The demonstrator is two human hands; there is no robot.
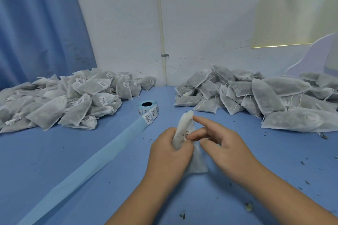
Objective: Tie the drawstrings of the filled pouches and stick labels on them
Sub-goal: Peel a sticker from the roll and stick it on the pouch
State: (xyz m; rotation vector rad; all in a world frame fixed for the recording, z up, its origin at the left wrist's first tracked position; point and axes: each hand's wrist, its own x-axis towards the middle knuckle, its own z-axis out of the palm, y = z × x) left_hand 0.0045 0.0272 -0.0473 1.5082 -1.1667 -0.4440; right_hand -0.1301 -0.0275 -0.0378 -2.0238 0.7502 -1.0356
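Note:
My left hand [169, 149] grips a white filled pouch [183, 128] upright over the blue table, its tied top pointing away from me. My right hand [222, 142] meets the pouch from the right, thumb and a finger pressing a small white label [186, 135] against its side, index finger raised beside the top. A roll of barcode labels [148, 110] stands just beyond, with its pale blue backing strip [87, 166] trailing toward the lower left. The pouch's lower part is partly hidden behind my hands.
A heap of labelled pouches [60, 100] lies at the back left, a heap of unlabelled pouches [259, 95] with loose strings at the back right. Dark crumbs [248, 206] dot the blue table [210, 197]. A white wall with a pipe [161, 27] and a blue curtain [36, 23] stand behind.

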